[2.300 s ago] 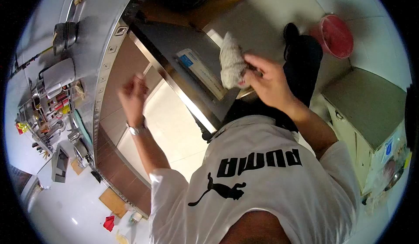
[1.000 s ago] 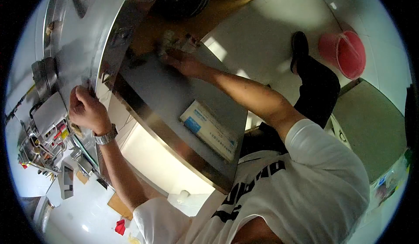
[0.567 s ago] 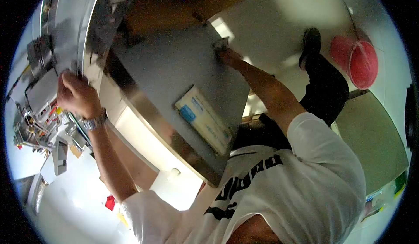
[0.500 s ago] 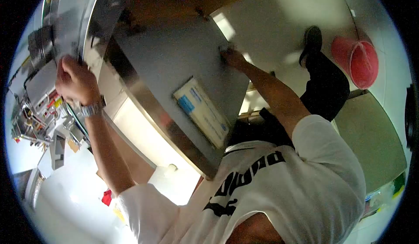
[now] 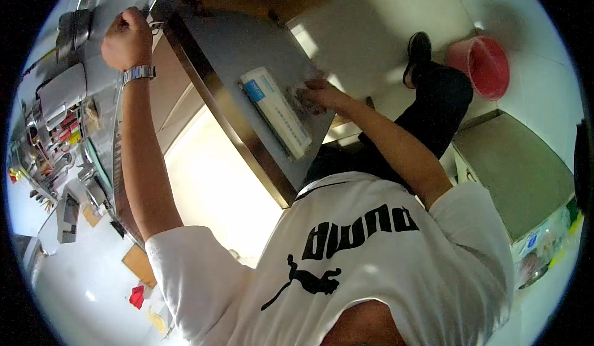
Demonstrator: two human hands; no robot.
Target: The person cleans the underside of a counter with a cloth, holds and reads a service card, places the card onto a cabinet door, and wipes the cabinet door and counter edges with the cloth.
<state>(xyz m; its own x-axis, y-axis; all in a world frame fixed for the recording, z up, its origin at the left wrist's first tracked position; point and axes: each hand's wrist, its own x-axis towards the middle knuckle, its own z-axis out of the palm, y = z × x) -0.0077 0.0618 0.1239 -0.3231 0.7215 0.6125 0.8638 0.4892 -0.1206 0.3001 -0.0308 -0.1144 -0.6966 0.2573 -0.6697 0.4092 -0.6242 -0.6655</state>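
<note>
At the far left, many kitchen tools [image 5: 65, 154] sit in a jumble, left of the left grip and lower down. A brown board [image 5: 140, 265] and a small red thing [image 5: 137, 296] are well below that grip. The left grip [image 5: 127, 40] is up high, with its fingers curled in like a fist. I can't tell if something is inside it. It is near the shiny metal edge, and a silver watch [image 5: 138, 74] goes around its wrist. Next comes the gray desk [image 5: 232, 40], between the two grips. A white box with a blue patch [image 5: 276, 114] lies flat on it, to the left of the right grip and near it. Then there is a dark, crumpled cloth [image 5: 303, 102], between the box and the right grip, down at the desk top. The right grip [image 5: 326, 95] has its fingers pressed on the cloth. It is in shadow, so the fingertips are hard to see. More to the right, a black shoe [image 5: 419, 48] is higher than this grip. A pink bucket [image 5: 479, 68] stands well to its right. The cabinet [image 5: 516, 166] is at the far right, lower than the grip.
</note>
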